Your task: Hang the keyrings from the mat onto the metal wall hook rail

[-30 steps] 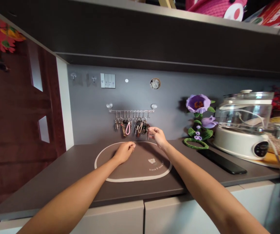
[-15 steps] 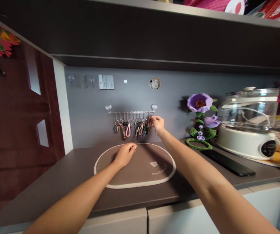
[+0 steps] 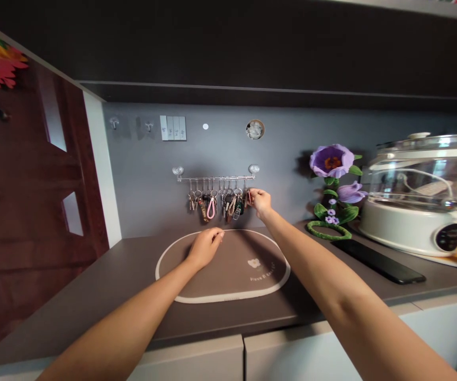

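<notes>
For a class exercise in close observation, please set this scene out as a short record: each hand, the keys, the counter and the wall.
Right hand: fingers at a reddish item below the hook rail's right end; whether it hangs is unclear
Left hand: loosely curled over the oval mat; contact unclear
Keys: bunches hanging in a row, near a pink loop
Counter: mat; farther right, black phone, purple flowers, white appliance with clear upper part
Wall: four-part switch panel above the rail

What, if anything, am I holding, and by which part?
Your right hand seems to pinch a small reddish item below the clear rail; which part is hidden. Your left hand shows nothing held.
</notes>
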`<state>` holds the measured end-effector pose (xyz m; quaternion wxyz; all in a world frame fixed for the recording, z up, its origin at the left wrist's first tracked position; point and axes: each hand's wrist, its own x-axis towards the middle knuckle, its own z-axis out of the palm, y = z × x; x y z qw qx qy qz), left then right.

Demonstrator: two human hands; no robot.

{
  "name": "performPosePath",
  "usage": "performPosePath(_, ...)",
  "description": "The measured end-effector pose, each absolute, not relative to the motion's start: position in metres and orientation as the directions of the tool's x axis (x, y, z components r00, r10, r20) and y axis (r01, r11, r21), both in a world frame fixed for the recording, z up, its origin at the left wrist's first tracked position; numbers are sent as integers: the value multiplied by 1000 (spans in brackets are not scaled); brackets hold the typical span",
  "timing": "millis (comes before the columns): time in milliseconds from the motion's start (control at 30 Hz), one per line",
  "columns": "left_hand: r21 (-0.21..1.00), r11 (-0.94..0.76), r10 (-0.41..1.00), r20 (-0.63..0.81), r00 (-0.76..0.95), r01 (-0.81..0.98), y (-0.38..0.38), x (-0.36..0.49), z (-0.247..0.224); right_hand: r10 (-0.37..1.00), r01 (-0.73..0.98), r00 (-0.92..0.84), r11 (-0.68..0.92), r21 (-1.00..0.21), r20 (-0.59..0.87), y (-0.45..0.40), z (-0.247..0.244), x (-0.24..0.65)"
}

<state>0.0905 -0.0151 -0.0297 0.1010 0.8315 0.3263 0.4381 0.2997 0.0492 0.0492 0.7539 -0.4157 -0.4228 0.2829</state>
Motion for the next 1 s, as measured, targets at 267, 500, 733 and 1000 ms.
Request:
performPosePath(267,447,-755,636,680,366,480,-15,86,-27,739,27,517,490,-871,432,47,35,299)
performPosePath(500,578,-682,720,638,272,449,-16,76,-24,611,349,576,416,-840,542,22,11,288)
performPosePath(733,595,-743,668,686,288,305,-21,66,-14,695,319,191,624,-713,693,-43,-5,243)
performPosePath(1000,496,-847,528,749,400,189,-40,62,8,629,352,-32,735,-580,777,-81,-8,236)
